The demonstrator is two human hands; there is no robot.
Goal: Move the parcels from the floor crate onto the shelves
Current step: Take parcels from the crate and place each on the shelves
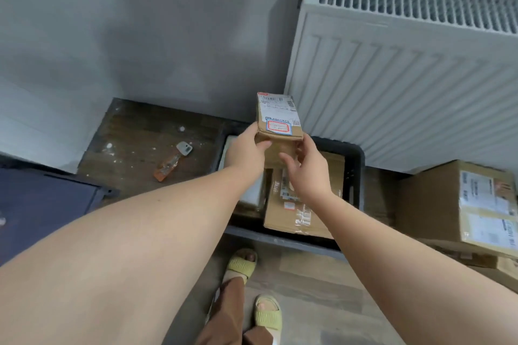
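Head view: small parcel [279, 117] held above the crate [357, 173]

Your left hand [246, 150] grips its near left corner. Your right hand [308, 171] curls its fingers [299, 148] under the near right edge. More parcels [302, 213] lie in the crate below.

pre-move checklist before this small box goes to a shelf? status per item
1. Grip on small parcel: ok; left hand holds its left edge, right hand its lower right corner.
2. Parcel clear of crate: ok, held above it.
3. Label visible: ok, faces the camera.
4. Shelf slot: cannot tell, no shelf clearly in view.
5. Crate emptied: not ok, flat brown parcel lies inside.
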